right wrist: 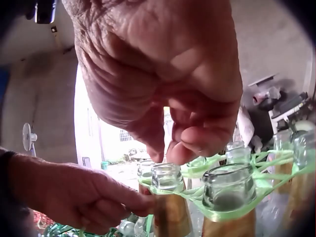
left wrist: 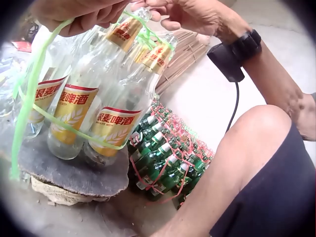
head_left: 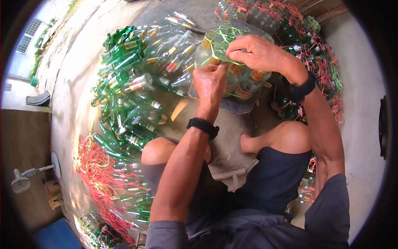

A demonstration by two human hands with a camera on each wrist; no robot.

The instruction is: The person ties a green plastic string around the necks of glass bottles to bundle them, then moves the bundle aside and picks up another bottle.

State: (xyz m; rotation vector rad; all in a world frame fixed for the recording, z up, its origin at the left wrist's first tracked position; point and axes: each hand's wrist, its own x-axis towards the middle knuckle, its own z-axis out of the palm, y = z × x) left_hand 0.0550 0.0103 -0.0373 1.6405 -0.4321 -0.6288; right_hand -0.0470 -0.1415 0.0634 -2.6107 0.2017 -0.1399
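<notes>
Green strap [left wrist: 37, 74] about clear bottles [left wrist: 76, 98], with both hands at the necks [right wrist: 229, 185].

Upright on the round surface [left wrist: 74, 177], upper centre of the head view, the bottles stand close together, presumably so that one loop can girdle their sides and another lace the necks. The left hand [head_left: 209, 81] grips the strap, upper left of its wrist view, probably for tension. The right hand [head_left: 261, 54] curls above the necks; whether it pinches anything cannot be told. Red straps [head_left: 93, 162] lie heaped at lower left of the head view, apparently for easy reach.
</notes>
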